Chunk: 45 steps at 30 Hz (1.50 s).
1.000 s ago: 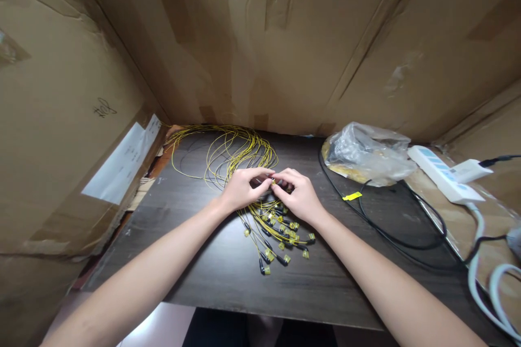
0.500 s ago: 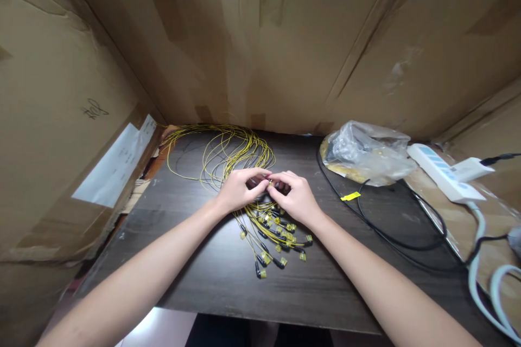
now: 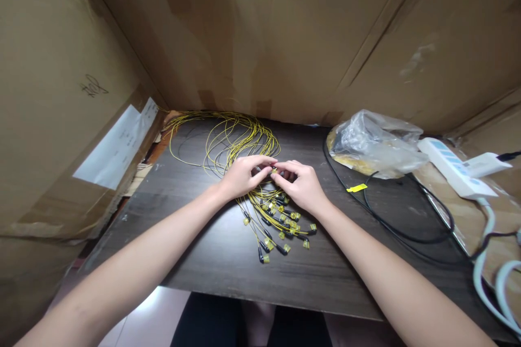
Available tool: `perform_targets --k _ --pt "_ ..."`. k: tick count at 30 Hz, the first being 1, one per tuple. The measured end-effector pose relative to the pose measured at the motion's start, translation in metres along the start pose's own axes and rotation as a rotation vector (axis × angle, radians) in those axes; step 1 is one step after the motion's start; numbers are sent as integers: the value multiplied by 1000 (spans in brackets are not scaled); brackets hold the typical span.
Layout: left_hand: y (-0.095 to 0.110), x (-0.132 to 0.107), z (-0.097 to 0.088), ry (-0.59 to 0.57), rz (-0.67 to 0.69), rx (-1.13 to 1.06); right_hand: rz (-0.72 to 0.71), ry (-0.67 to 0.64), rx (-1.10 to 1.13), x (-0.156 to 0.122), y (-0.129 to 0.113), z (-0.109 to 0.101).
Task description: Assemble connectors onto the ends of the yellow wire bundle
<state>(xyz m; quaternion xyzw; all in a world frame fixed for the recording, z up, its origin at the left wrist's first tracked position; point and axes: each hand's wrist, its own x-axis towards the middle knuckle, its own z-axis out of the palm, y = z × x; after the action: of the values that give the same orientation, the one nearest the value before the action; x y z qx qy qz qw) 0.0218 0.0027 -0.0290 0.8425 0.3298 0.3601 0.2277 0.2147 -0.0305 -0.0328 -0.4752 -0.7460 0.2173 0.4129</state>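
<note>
My left hand (image 3: 243,178) and my right hand (image 3: 304,186) meet over the middle of the table, thumbs and fingertips pinched together. Between them is a small connector with a yellow cap (image 3: 274,169), mostly hidden by the fingers. Beneath and in front of the hands fan out several black cable ends, many with clear yellow caps (image 3: 266,259). Their thin yellow cables (image 3: 256,138) run back in loose loops behind my left hand toward the far left corner.
Cardboard walls (image 3: 252,38) enclose the dark wooden table (image 3: 195,265) at the back and sides. To the right lie a clear plastic bag (image 3: 374,141), a black cable with a yellow tag (image 3: 357,188) and a white power strip (image 3: 453,165). A white paper label (image 3: 118,146) is stuck on the left wall.
The camera view has tilted slightly down, so the table sits higher in the picture. Both hands stay pinched around the small connector, with slight finger movement.
</note>
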Motion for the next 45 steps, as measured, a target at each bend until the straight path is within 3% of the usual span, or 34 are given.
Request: perform_targets --k 13,29,37,45 --pt "0 -1 3 29 53 40 -15 39 1 0 0 0" --pt "-3 -2 2 -8 18 33 -34 25 -19 0 4 0" --pt "2 -4 3 21 -22 99 0 33 -2 -2 -1 0" --pt "7 -6 5 119 55 240 -46 43 -52 -2 -3 1"
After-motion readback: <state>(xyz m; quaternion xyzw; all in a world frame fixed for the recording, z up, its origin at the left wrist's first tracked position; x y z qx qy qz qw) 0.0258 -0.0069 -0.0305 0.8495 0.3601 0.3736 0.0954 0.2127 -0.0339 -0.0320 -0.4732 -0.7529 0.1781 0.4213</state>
